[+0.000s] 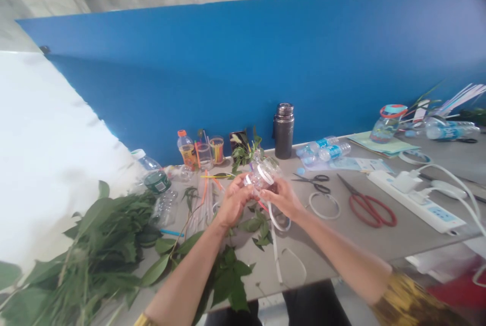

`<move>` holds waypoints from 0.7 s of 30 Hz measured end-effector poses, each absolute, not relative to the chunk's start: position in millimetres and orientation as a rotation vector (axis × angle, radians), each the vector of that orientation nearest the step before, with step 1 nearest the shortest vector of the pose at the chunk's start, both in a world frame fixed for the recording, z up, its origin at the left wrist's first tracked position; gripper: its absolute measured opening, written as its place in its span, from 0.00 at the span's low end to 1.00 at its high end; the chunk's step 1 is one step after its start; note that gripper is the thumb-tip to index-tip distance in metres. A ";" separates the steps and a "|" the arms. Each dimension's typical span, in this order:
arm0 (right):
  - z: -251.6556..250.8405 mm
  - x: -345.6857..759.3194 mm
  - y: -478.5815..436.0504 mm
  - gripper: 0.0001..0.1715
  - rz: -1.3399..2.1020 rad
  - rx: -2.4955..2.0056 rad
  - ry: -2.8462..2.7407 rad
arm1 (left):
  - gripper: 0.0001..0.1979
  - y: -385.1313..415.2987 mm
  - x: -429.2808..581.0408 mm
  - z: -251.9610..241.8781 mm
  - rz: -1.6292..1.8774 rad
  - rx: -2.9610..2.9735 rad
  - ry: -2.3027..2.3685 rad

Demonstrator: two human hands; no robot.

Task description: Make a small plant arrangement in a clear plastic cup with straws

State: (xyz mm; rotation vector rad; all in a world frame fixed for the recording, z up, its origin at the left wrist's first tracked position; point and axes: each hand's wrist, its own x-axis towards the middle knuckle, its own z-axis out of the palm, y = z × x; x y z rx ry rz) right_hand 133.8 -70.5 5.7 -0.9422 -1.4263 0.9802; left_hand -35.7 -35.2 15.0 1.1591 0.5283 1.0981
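Both of my hands hold a clear plastic bottle piece [258,179] above the table. My left hand [236,201] grips it from the left with its fingers bent round it. From the right, my right hand [283,198] closes on the same piece. A white band loops round the clear plastic, and a white strip [275,255] hangs down below my right hand. Leafy sprigs [243,156] stand just behind the bottle piece. Under my hands lie cut leaves [260,225]. My fingers hide part of the plastic.
Piled green leaves [106,245] cover the left side. Behind stand an orange-capped bottle [187,150] and a dark thermos [284,131]. To the right lie black scissors [315,181], a white ring [324,205], red-handled scissors [368,204], and a power strip [417,202] with cables.
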 end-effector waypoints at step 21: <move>-4.1 135.0 -70.8 0.12 0.940 -1.087 -1.527 | 0.20 -30.7 -43.8 19.3 1.224 1.199 0.594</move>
